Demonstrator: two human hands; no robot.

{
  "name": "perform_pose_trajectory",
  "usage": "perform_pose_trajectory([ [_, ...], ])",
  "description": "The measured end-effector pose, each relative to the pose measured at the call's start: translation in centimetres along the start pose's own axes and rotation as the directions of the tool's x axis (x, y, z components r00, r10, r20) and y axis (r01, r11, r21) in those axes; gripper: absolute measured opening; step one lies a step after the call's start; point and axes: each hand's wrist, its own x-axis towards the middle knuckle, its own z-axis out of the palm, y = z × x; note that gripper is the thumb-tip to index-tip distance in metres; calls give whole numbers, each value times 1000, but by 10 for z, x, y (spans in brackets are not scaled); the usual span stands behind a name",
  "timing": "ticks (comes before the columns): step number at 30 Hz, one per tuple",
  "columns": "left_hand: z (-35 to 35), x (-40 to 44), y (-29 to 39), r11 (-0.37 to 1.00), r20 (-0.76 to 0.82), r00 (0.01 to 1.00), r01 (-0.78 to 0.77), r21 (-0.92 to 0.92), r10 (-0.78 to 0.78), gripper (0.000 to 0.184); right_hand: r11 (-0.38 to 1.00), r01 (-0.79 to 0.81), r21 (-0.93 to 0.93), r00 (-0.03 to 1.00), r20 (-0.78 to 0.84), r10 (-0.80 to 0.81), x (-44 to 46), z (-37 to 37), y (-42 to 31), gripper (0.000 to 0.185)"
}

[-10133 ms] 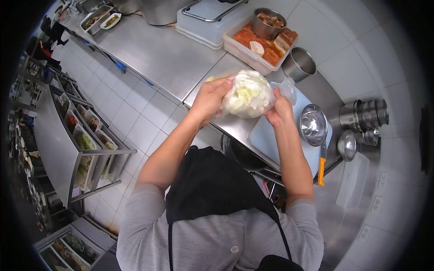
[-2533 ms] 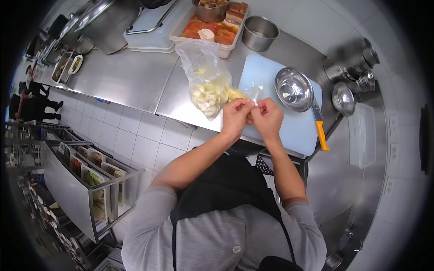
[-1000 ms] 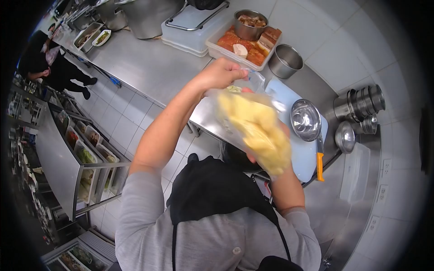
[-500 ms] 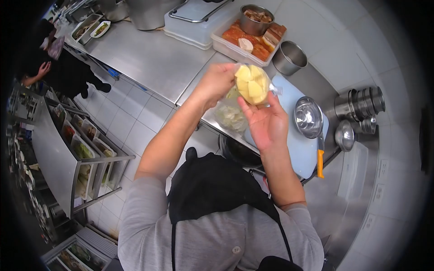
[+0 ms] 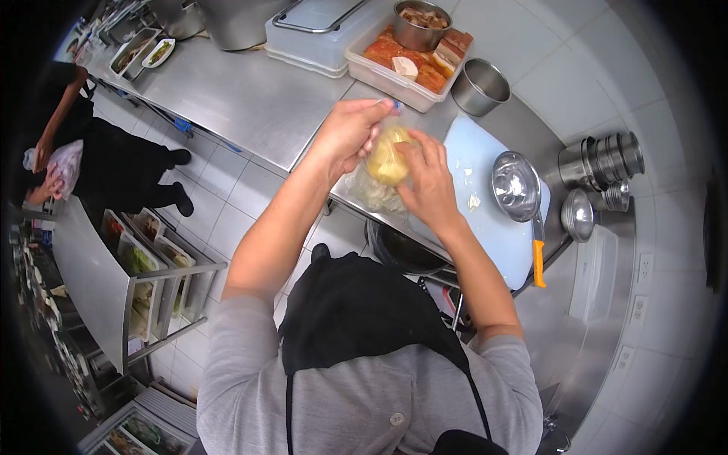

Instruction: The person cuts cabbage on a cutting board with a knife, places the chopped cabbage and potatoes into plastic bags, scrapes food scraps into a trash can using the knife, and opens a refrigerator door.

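Left of the cutting board [image 5: 474, 243], the left hand [image 5: 345, 135] has its grip pinched on the top of a clear bag of yellow pieces [image 5: 390, 158]. The right hand's [image 5: 432, 180] fingers touch the bag's board-facing side; whether that grip is closed, I cannot tell. On the board are a metal bowl [image 5: 516, 186] and orange-handled knife [image 5: 538, 265].

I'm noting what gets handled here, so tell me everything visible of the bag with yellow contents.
The bag looks like thin, clear plastic, its pale yellow contents bunched into a rounded lump. The left hand holds it at the upper left; the right hand has its fingers against the right side. It is held up at the counter, left of the cutting board, and in view overlaps a second bag of paler pieces; whether they touch is unclear.
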Motion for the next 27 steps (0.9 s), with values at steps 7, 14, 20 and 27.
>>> perform_pose_trajectory([
  [7, -14, 11, 4, 993, 14, 1000, 19, -117, -17, 25, 641, -364, 676, 890, 48, 454, 16, -10, 52, 21],
  [14, 1, 4, 7, 994, -32, 999, 10, -110, -13, 34, 429, 10, 903, 761, -285, 583, 6, 26, 21, 20],
  [20, -9, 4, 5, 989, -2, 1000, 14, -145, -15, 33, 331, -72, 941, 796, -146, 588, 8, 15, 27, 22],
  [27, -3, 5, 11, 972, -19, 998, 56, -226, -62, 34, 361, 166, 918, 741, -358, 568, 34, 6, 19, 29],
])
